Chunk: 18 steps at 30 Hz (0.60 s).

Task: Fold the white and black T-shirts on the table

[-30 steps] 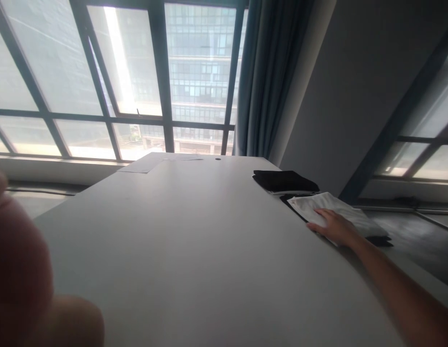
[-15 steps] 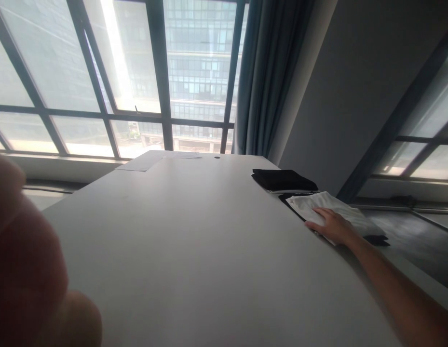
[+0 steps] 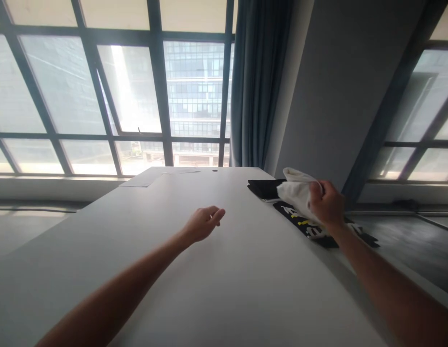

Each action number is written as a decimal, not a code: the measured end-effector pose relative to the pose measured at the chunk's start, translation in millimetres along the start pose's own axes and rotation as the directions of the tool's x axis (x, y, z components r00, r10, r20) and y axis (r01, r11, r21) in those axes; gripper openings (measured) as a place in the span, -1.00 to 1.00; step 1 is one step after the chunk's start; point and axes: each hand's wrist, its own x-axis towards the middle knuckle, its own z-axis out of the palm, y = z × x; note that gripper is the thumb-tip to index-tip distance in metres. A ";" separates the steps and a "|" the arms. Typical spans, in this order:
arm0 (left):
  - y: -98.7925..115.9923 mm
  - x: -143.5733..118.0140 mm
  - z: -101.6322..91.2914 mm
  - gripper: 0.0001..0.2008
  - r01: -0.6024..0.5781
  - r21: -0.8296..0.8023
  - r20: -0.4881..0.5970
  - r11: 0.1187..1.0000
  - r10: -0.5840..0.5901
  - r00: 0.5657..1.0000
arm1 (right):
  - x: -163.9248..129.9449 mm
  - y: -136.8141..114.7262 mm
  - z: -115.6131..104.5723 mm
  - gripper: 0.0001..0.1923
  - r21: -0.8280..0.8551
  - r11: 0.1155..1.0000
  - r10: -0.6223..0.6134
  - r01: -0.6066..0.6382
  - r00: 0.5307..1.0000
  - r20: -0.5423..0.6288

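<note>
Right hand grasps white cloth, likely light, limp, best held by the edge at its fingers; left hand curls closed.

The white cloth is being seen as soft and matt, the worktop as smooth, faintly glossy.

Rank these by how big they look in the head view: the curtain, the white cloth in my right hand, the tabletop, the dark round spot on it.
1. Tabletop
2. Curtain
3. White cloth, gripped in the right hand
4. Dark round spot
</note>
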 end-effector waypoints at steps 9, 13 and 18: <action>-55.9 -22.2 19.5 -0.20 0.134 -0.257 -0.189 0.957 -0.186 0.964 | -39.8 -162.6 31.9 -0.60 0.674 0.659 -0.082 -0.334 0.859 0.505; -70.9 -26.8 0.6 -0.66 -0.024 -0.176 -0.403 0.984 -0.050 0.914 | -67.2 -172.9 63.3 -0.72 0.634 0.632 -0.113 -0.446 0.756 0.645; -91.4 -30.3 -38.4 -0.94 0.092 0.117 -0.398 0.989 -0.038 0.916 | -74.5 -158.9 83.6 -0.78 0.556 0.478 0.049 -0.680 0.652 0.756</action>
